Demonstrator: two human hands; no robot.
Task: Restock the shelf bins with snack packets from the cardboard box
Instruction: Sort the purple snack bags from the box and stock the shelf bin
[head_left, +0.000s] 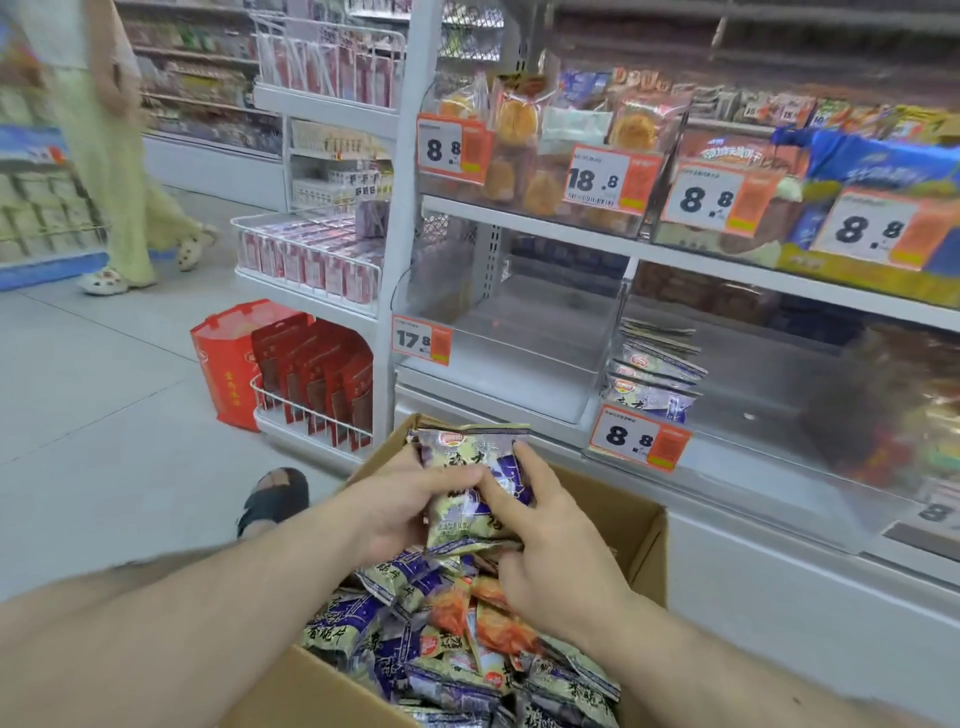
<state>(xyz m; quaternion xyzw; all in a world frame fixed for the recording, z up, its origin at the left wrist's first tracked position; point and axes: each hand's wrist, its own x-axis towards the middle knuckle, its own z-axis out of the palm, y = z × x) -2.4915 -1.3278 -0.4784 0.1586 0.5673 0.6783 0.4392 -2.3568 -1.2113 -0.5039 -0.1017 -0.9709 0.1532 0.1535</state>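
An open cardboard box (641, 525) in front of me holds several purple-and-cream snack packets (457, 654), with a few orange ones among them. Above the box, my left hand (400, 512) grips a small bunch of the purple packets (467, 457), thumb across the front. My right hand (545, 540) holds the same bunch from the right, its index finger laid on the front and other fingers at the edge. On the low shelf, a clear bin (524, 332) behind the 17.8 tag looks bare. The bin to its right holds a short stack of matching purple packets (657, 374).
Upper shelf bins hold pastries (519, 135) and blue packets behind price tags. A white wire rack (311, 410) of red packets and a red bag (228, 364) stand at left on the floor. My sandalled foot (275, 499) is beside the box. A person (119, 171) walks in the aisle.
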